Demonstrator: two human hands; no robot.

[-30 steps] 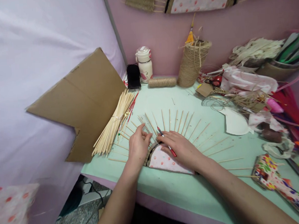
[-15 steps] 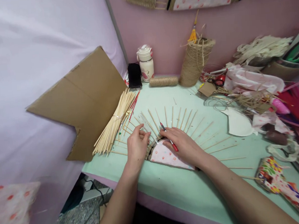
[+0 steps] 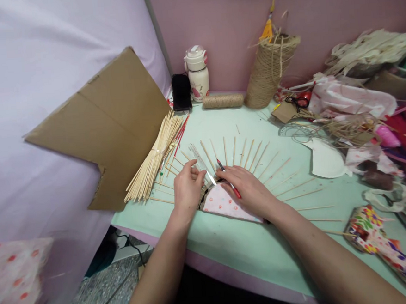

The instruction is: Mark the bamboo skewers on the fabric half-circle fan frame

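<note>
A half-round piece covered in pink dotted fabric (image 3: 222, 205) lies near the table's front, with thin wooden sticks (image 3: 235, 150) fanning out from its curved, twine-edged side. My left hand (image 3: 187, 186) pinches a clear ruler (image 3: 196, 153) that lies along the sticks, one end touching the curved edge. A red pen with a dark tip (image 3: 234, 190) is tucked in the fingers of my right hand (image 3: 247, 186), its tip pointing away from me. That hand rests across the right part of the half-round and covers some stick bases.
Left of the fan lies a tied bundle of sticks (image 3: 154, 157) against a leaning cardboard sheet (image 3: 106, 112). At the back stand a white bottle (image 3: 198, 78), a black pouch (image 3: 181, 92) and twine rolls (image 3: 269, 73). Scraps and a protractor (image 3: 293, 129) crowd the right.
The view has tipped down a little. My left hand has turned the ruler slightly, so it shows more clearly beside the fingers. My right hand stays on the half-round with the pen.
</note>
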